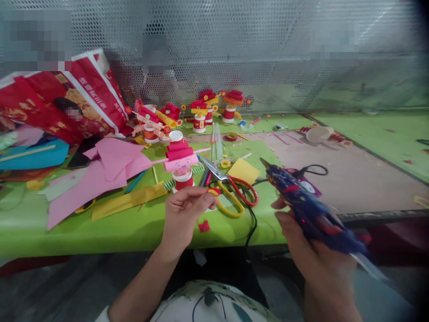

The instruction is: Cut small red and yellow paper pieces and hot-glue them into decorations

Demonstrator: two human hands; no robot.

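Between the thumb and fingertips of my left hand (187, 212) is a small red and yellow paper piece (214, 191). My right hand (311, 255) grips a dark blue glue gun (301, 205), its nozzle pointing up and left and a small red light showing on its side. Just beyond my left hand stands a paper figure (182, 167) with a pink face, red rolls on top and green spring-like arms. Scissors (231, 188) with one yellow and one red handle lie beside my left fingertips. A red paper scrap (203, 226) rests near the table's front edge.
Several similar paper figures (199, 117) stand at the back against a perforated metal panel (234, 53). Pink paper sheets (114, 163) and a yellow strip (130, 202) lie on the left, before a red printed bag (67, 98). A black cord (254, 223) hangs over the front edge.
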